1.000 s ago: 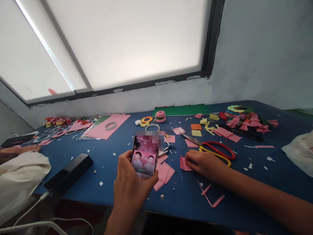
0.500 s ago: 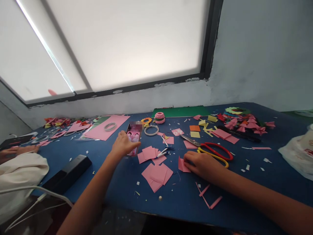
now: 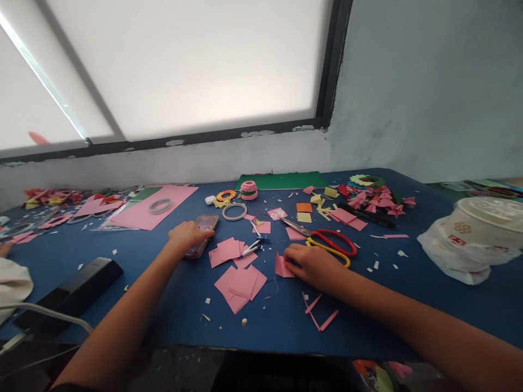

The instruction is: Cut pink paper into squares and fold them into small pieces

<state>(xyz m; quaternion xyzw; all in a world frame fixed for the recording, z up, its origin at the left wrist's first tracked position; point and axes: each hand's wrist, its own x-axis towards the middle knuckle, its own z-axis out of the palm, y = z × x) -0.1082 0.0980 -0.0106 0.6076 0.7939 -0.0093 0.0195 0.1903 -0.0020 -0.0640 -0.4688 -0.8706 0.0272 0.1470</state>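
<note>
My left hand (image 3: 184, 239) grips a phone (image 3: 206, 222) by its near left side, with the thumb across the screen; the phone lies low over the blue table. Between the fingertips of my right hand (image 3: 312, 263) is a folded piece of pink paper (image 3: 282, 267), one flap standing up. Scissors (image 3: 333, 246) with red and yellow handles lie just beyond that hand. Pink paper squares (image 3: 242, 287) are spread in loose stacks between my hands, with pens (image 3: 250, 248) on the upper ones. Thin pink strips (image 3: 321, 313) lie nearer the table's edge.
A roll of tape (image 3: 234, 212) lies beside a pink paper ring piece (image 3: 249, 190). Folded pink pieces (image 3: 384, 201) are heaped at the back right. A bagged tub (image 3: 469, 228) stands at right, a black box-like device (image 3: 73, 291) with a cable at left. Another person's sleeve (image 3: 14, 280) shows far left.
The view has swung to the right, bringing the tub into sight. My left hand has lowered the phone flatter, and its screen looks dimmer. My right hand still holds the folded paper.
</note>
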